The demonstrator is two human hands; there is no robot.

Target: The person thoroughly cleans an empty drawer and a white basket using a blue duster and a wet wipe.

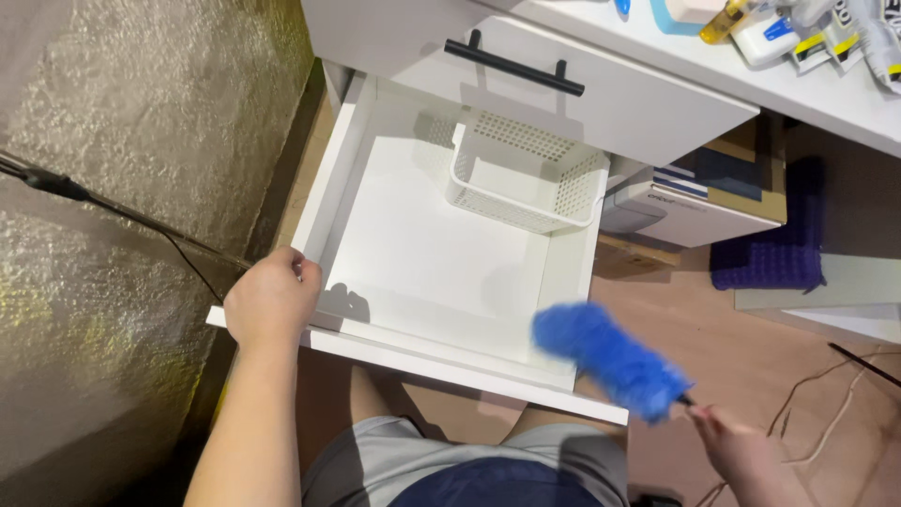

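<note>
- Left hand (272,299): fingers curled shut over the front-left corner of the open white drawer (422,253), gripping its front panel edge.
- Right hand (737,449): closed around the thin dark handle of a blue fluffy duster (612,360).
- Duster head sits over the drawer's front-right corner, tilted, blurred; can't tell if it touches the rim.
- Inside the drawer: one white perforated plastic basket (526,174) at the back right, rest of the floor bare.
- Upper drawer front with black bar handle (513,66) just above.
- Purple mat (774,244) on the floor, right.
</note>
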